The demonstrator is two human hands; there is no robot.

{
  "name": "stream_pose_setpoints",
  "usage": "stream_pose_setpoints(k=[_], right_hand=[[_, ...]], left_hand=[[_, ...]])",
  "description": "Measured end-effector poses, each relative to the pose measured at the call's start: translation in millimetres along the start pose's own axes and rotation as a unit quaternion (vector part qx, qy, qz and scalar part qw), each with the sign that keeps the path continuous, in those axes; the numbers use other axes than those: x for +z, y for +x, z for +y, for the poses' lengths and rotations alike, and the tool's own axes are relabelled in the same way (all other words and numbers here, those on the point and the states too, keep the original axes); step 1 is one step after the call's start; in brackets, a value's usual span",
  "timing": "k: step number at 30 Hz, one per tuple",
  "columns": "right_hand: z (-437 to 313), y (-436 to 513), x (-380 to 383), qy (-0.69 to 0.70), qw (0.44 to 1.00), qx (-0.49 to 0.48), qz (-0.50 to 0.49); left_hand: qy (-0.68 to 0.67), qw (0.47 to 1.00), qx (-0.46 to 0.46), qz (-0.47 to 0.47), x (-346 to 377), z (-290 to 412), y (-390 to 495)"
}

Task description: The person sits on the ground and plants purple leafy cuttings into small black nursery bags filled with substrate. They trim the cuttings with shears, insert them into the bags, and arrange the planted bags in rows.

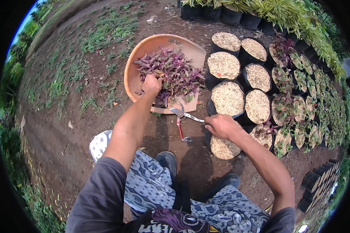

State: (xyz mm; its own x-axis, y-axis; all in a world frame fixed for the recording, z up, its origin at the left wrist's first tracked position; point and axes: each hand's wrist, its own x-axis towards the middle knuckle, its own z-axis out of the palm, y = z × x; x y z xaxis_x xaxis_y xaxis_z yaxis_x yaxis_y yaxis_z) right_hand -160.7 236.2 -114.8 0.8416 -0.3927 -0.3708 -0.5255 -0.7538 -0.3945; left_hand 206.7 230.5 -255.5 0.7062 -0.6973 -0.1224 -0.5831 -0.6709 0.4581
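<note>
My left hand (152, 83) reaches into a broken orange plastic basin (131, 64), its fingers on a heap of purple-leaved plant cuttings (178, 70); whether it grips a cutting I cannot tell. In my right hand (221, 125) is one handle of a pair of pruning shears (180, 114). Their blades are spread apart at the basin's near rim, and the red handle hangs free towards me. Just beyond and beside my right hand stand black grow bags filled with pale, chaff-like material (227, 98).
More filled bags with purple and green plants (284, 81) spread to the right. Bags of striped-leaved plants (291, 14) line the far edge. Weedy bare soil (64, 87) lies left. Small black bags (312, 180) stand at the lower right, and my shoes (166, 163) are below the basin.
</note>
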Motion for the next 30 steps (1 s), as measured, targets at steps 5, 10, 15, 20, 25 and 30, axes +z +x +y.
stream_pose_setpoints(k=[5,10,15,20,25,30], right_hand=[[5,-15,2,0.006,1.000,0.006,-0.005],[9,-22,2,0.028,0.999,-0.017,0.034],[4,-20,-3,0.031,0.998,-0.030,0.048],[0,-25,-14,0.052,0.997,-0.021,0.051],[1,-37,-25,0.134,0.979,0.019,0.155],[7,-48,-50,0.274,0.903,0.053,0.327]], left_hand=[[-0.093,0.995,0.041,0.023,-19,-9,9],[-0.102,0.993,0.009,0.057,-55,-5,23],[-0.235,0.969,0.076,-0.003,-95,3,44],[-0.331,0.933,0.115,-0.075,-128,33,49],[-0.427,0.883,0.102,-0.164,-152,102,4],[-0.512,0.800,0.124,-0.286,-163,171,-70]])
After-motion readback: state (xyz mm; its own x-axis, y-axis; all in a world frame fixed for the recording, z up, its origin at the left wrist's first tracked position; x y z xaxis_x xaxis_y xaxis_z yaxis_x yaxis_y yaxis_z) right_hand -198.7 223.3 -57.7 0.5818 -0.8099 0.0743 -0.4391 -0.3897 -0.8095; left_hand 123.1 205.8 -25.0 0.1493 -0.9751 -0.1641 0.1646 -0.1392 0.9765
